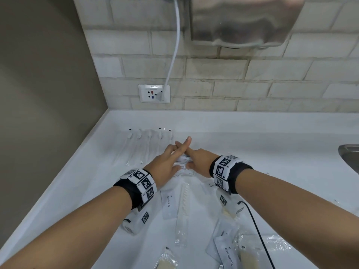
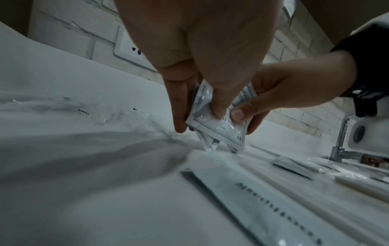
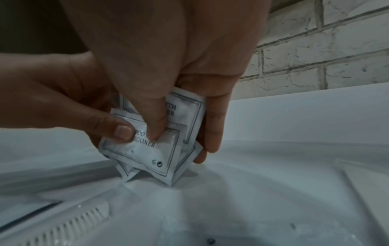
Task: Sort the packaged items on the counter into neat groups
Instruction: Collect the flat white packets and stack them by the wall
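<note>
Both hands meet over the middle of the white counter and pinch one small stack of white shampoo-with-conditioner sachets. My left hand holds the stack from the left, my right hand from the right, with index fingers crossed above it. The wrist views show the sachets upright with their lower corners touching the counter and a thumb of each hand pressed on the front one. Wrapped toothbrushes lie in a row at the back left. Toothpaste packets and a wrapped comb lie nearer me.
A sink edge shows at the far right, with a tap in the left wrist view. A socket and a metal hand dryer are on the brick wall. Beige items in clear wrappers lie at the front.
</note>
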Motion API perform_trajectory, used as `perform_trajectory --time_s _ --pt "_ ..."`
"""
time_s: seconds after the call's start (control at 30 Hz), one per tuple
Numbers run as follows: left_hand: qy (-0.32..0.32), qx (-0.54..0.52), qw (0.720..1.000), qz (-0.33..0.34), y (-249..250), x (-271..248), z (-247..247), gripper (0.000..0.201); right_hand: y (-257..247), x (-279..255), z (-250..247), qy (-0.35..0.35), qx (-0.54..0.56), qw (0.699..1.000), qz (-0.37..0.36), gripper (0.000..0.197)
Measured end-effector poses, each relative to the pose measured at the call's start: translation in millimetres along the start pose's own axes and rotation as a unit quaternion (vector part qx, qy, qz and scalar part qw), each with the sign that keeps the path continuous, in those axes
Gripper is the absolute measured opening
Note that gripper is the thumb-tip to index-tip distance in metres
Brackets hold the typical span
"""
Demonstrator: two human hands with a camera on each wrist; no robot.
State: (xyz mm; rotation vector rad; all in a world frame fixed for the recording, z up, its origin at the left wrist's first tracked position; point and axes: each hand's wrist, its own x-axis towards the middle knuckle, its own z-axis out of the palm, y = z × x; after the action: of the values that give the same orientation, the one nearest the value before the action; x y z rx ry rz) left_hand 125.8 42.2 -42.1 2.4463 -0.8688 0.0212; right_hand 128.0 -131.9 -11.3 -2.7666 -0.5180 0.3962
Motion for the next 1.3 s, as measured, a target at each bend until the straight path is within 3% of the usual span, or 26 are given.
perform_trajectory --time_s 0.1,0.2,0.37,0.53,0.7,0.83,1.0,1.13,1.23,1.3 --pt "-0.018 0.008 1.000 0.006 -4.5 -2.5 1.4 0.095 0.1 1.0 2.4 -0.003 -0.025 1.000 0.009 0.062" --pt "-0.048 0.005 0.999 -0.017 -7.6 -2.3 1.7 0.078 3.2 -2.6 6.9 -0.016 -0.046 0.998 0.031 0.042" --pt "-0.067 0.023 0.993 -0.093 -13.8 -6.7 4.5 0.053 9.5 -10.0 11.9 -0.030 -0.062 0.997 0.027 0.047" --pt "-0.037 -0.066 0.991 -0.113 -11.9 -16.3 3.6 0.064 13.1 -10.5 13.6 -0.053 -0.024 0.998 -0.004 0.065" --pt "-0.097 -0.016 0.991 -0.092 -6.9 -13.5 8.3 0.075 9.0 -7.0 15.2 -0.058 -0.055 0.997 0.001 0.043" --pt "-0.134 0.004 0.980 -0.147 2.4 -7.5 20.0 0.070 -1.7 -4.7 27.4 -0.050 -0.037 0.998 0.010 0.054" --pt "-0.111 -0.028 0.977 -0.179 7.4 -1.2 26.3 0.073 -5.8 -2.5 38.9 0.006 0.038 0.999 0.020 0.064" --pt "-0.037 -0.096 0.977 -0.186 7.5 -5.7 24.3 0.059 -1.3 -7.9 38.3 0.043 0.131 0.990 0.020 0.070" --pt "-0.025 -0.085 0.981 -0.175 0.7 -12.3 19.9 0.039 6.1 -13.1 35.3 0.059 0.160 0.984 0.045 0.066" --pt "-0.019 -0.073 0.983 -0.169 -2.7 -16.0 17.5 0.037 10.4 -16.5 34.6 0.049 0.143 0.987 0.055 0.055"
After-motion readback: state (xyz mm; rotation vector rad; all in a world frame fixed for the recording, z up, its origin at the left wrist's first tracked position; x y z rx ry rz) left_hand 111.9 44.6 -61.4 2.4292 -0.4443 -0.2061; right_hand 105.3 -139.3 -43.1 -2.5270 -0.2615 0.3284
